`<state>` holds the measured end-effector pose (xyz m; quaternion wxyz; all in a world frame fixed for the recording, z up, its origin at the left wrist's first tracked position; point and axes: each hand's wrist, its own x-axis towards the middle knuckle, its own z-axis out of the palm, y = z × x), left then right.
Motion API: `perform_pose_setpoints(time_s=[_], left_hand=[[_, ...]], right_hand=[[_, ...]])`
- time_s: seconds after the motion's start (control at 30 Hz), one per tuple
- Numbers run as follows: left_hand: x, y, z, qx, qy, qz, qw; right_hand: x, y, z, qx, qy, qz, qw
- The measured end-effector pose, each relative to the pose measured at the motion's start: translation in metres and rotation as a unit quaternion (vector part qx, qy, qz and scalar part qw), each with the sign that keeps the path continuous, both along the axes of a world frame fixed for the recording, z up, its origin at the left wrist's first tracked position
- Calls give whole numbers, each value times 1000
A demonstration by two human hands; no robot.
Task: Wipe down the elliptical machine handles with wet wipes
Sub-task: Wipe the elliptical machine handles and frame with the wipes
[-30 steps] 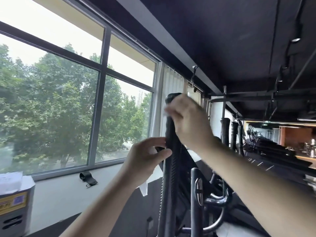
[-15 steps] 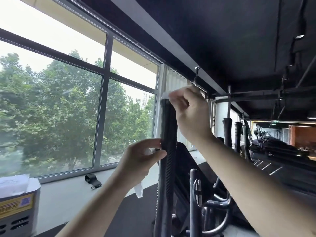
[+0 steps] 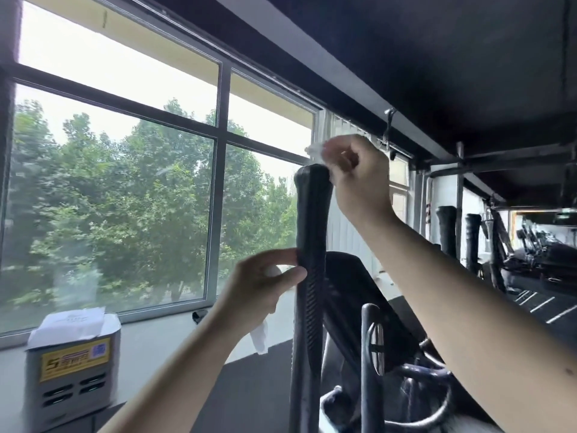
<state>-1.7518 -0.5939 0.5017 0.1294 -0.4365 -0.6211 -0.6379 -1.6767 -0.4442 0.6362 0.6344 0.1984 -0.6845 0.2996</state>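
Observation:
A tall black elliptical handle (image 3: 312,214) rises upright in the middle of the head view, ribbed on its lower half. My right hand (image 3: 359,179) is at the handle's rounded top and pinches a white wet wipe (image 3: 316,150), which pokes out to the left above the tip. My left hand (image 3: 259,285) holds the handle lower down, thumb and fingers against its left side, with a second white wipe (image 3: 260,334) hanging below the palm. Behind the handle sits the machine's dark console (image 3: 346,276).
A grey box with a yellow label (image 3: 73,367) stands on the window ledge at the lower left. A large window (image 3: 125,189) fills the left. A second upright bar (image 3: 370,364) stands right of the handle. More black machine handles (image 3: 446,232) line the right side.
My right hand has slid up the handle with the wipe, from just below the tip to over its top. My left hand keeps its hold lower down.

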Motion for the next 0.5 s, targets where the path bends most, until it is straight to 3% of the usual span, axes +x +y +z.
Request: perform_pose_setpoints(time_s=[0.13, 0.23, 0.4, 0.5], left_hand=[[1, 2, -3, 11, -16, 17, 1000], [3, 5, -9, 24, -28, 32, 999], [12, 2, -22, 7, -21, 60, 998], [15, 2, -23, 3, -25, 69, 997]], right_hand=[[-6, 8, -21, -35, -14, 33, 999], [-6, 10, -70, -50, -17, 40, 998], [14, 9, -159, -16, -97, 67, 993], [15, 13, -152, 3, -94, 63, 994]])
